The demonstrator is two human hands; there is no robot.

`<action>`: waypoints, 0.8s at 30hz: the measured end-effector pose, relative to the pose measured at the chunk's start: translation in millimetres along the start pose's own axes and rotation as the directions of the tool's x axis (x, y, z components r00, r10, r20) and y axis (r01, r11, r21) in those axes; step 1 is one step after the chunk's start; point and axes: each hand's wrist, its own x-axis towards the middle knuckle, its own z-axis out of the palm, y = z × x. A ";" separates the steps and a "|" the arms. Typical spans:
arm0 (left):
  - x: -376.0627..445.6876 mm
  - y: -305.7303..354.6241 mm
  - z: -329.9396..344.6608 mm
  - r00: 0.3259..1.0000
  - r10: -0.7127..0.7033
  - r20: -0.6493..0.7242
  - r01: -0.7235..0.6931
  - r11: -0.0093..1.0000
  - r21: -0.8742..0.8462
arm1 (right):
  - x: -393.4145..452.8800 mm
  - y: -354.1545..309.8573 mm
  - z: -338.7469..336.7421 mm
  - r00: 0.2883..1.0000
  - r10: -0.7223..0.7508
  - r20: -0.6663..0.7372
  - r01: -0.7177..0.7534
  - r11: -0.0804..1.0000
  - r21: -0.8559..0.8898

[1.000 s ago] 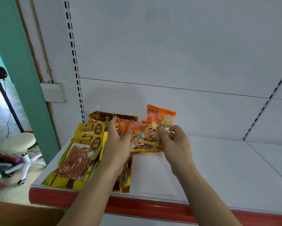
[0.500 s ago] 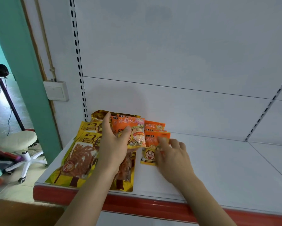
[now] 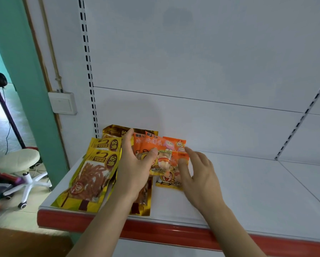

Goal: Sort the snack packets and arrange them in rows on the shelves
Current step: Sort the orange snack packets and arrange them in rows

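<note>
My left hand (image 3: pixel 135 164) grips a small stack of orange snack packets (image 3: pixel 151 143) above the white shelf (image 3: pixel 248 191), thumb across their fronts. My right hand (image 3: pixel 198 169) hovers beside them with relaxed fingers, thumb touching an orange packet (image 3: pixel 176 151) that lies flat on the shelf. Gold packets of brown snack sticks (image 3: pixel 94 171) lie overlapped at the shelf's left end, another gold packet (image 3: pixel 142 203) partly hidden under my left wrist.
The shelf has a red front lip (image 3: pixel 164 230) and a white slotted back panel (image 3: pixel 211 62). A white wall switch (image 3: pixel 62 102) sits left of it. On the floor at left are a white stool (image 3: pixel 20 164) and a dark fan stand (image 3: pixel 7 112).
My right hand laid an orange packet flat on the shelf, then lifted and opened its fingers. My left hand kept the remaining orange packets and shifted them slightly right.
</note>
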 end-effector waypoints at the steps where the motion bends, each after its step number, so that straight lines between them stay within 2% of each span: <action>1: -3.2 1.4 1.4 1.000 0.008 0.018 -0.008 1.000 0.005 | -1.9 -6.2 -1.9 1.000 -0.015 -0.013 0.017 0.994 0.107; 3: -9.2 3.4 6.4 0.998 0.013 0.054 -0.012 1.000 -0.008 | -3.9 -18.4 -3.5 0.998 -0.025 0.057 0.007 0.953 0.302; 5: -14.1 5.3 10.4 0.998 0.019 0.057 -0.017 0.999 -0.037 | -4.4 -22.8 -3.0 0.997 -0.023 0.080 -0.010 0.921 0.388; 8: -13.1 4.7 7.8 1.000 0.019 0.015 -0.018 1.000 -0.020 | -4.4 -17.8 -9.1 0.999 0.033 -0.012 -0.026 0.923 0.384; 11: -5.4 1.4 -2.2 0.998 0.027 -0.065 -0.026 1.000 0.013 | -3.1 -2.4 -20.2 0.987 0.156 -0.035 -0.136 0.934 0.329; 13: -2.0 -0.8 -7.4 0.996 0.007 -0.089 -0.007 1.000 0.005 | -6.0 1.3 -20.0 0.990 0.139 0.008 -0.137 0.958 0.252; 14: -2.1 -1.1 -8.5 0.996 -0.003 -0.086 0.003 1.000 0.001 | -9.0 0.8 -17.7 0.996 0.084 0.020 -0.086 0.979 0.185; 16: -4.4 -2.4 -7.9 0.997 -0.003 -0.078 0.004 1.000 0.011 | -17.3 -0.8 -7.0 0.995 -0.030 0.099 0.034 0.999 -0.036; 19: -8.8 -5.1 -5.2 0.997 0.007 -0.079 -0.004 0.999 0.035 | -27.3 -3.6 7.3 0.980 0.009 0.198 0.071 0.916 -0.395; 21: -9.2 -7.3 -4.5 0.997 0.009 -0.079 -0.007 1.000 0.027 | -28.8 -4.3 8.4 0.979 0.041 0.200 0.062 0.875 -0.480; 24: -11.9 -7.8 -3.9 0.998 -0.006 -0.064 0.006 1.000 0.012 | -26.9 -3.6 6.9 0.954 0.092 0.287 0.073 0.853 -0.517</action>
